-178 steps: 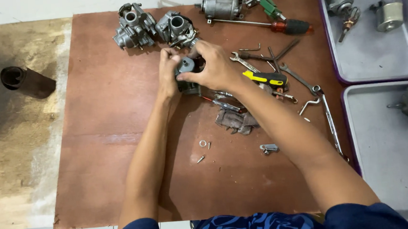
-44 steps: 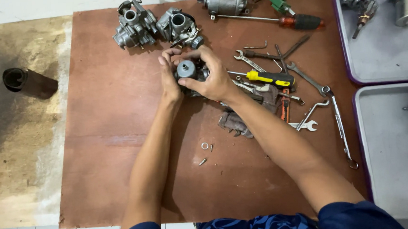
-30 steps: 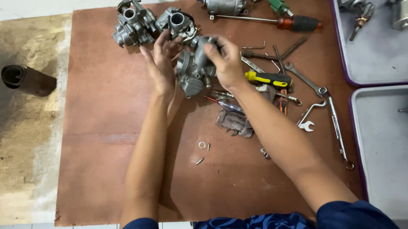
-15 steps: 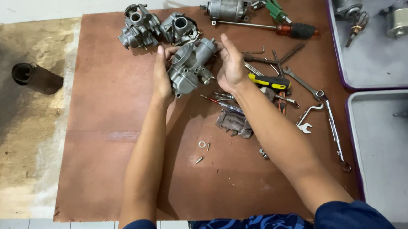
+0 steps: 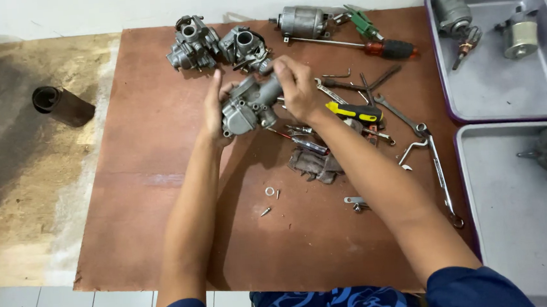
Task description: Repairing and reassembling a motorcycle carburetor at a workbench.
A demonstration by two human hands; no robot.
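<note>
I hold a grey metal carburetor [image 5: 249, 104] above the brown board [image 5: 160, 180], lifted off its surface. My left hand [image 5: 214, 106] grips its left side with the fingers wrapped behind it. My right hand [image 5: 294, 88] clasps its right end from above. Two more carburetors [image 5: 193, 43] [image 5: 245, 46] sit at the board's far edge, just beyond my hands.
A small motor [image 5: 303, 22], a red-handled screwdriver [image 5: 369, 47], a yellow-handled tool [image 5: 354, 110], wrenches [image 5: 438, 167] and loose screws with a washer [image 5: 270, 193] lie on the board. Two grey trays [image 5: 506, 92] [image 5: 503, 221] with parts stand at right. A dark cylinder [image 5: 61, 104] lies at left.
The carburetor has been lifted off the board and turned over between both hands. It now lies sideways in my grip. The camera view has shifted slightly.
</note>
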